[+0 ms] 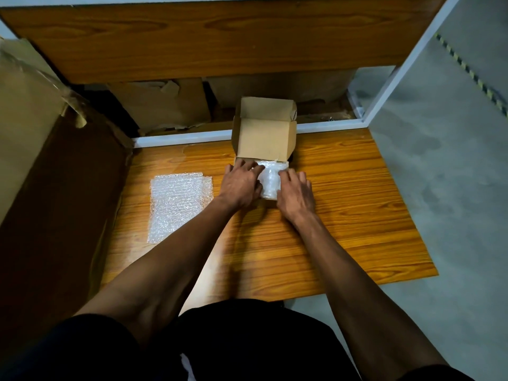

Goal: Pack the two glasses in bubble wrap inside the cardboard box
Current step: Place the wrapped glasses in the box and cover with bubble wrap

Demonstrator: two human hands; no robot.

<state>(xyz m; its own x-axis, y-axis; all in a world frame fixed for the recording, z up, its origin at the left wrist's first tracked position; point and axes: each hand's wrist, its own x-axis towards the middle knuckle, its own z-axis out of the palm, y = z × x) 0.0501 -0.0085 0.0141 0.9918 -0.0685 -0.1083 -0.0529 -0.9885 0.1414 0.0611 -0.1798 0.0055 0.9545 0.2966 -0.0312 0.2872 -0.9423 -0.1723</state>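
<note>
A small cardboard box (264,138) stands on the wooden table (343,215) with its lid flipped up and back. A bubble-wrapped bundle (270,180) fills the box's open part. My left hand (242,182) presses on the bundle's left side and my right hand (295,192) on its right side, fingers spread over the wrap. The glasses themselves are hidden by the wrap, so I cannot tell how many are in there. A loose flat sheet of bubble wrap (178,202) lies on the table to the left of my hands.
A large brown cardboard carton (41,160) stands against the table's left side. A wooden shelf board (192,39) hangs over the back, with torn cardboard (165,105) beneath it. Grey concrete floor (453,188) lies to the right.
</note>
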